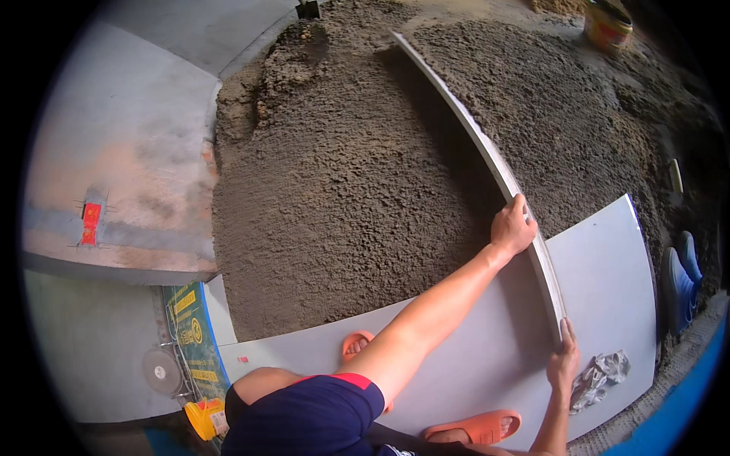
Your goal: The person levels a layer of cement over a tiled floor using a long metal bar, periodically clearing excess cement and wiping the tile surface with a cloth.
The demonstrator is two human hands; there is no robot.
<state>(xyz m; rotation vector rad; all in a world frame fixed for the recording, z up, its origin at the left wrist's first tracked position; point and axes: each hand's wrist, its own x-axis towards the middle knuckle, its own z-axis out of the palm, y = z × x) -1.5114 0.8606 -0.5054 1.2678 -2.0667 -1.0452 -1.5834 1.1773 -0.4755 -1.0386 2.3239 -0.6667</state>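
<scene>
My left hand (513, 228) is closed round a long pale straightedge bar (481, 140), which runs from near my right side up across the rough grey mortar bed (334, 182). My right hand (564, 349) grips the same bar at its near end. Smooth grey tiles (598, 270) lie under the near part of the bar and beneath my feet, which are in orange sandals (475, 427). A crumpled pale wrapping (601, 380) lies on the tile beside my right hand. A dark shadow runs along the bar's left side.
A bucket (608, 26) stands at the back right, near a shovel blade (308, 9) farther left. Blue shoes (679, 281) sit at the right edge. A concrete ledge (122, 228) borders the left, with a patterned board (198, 330), a round disc (161, 371) and a yellow bucket (204, 418) below it.
</scene>
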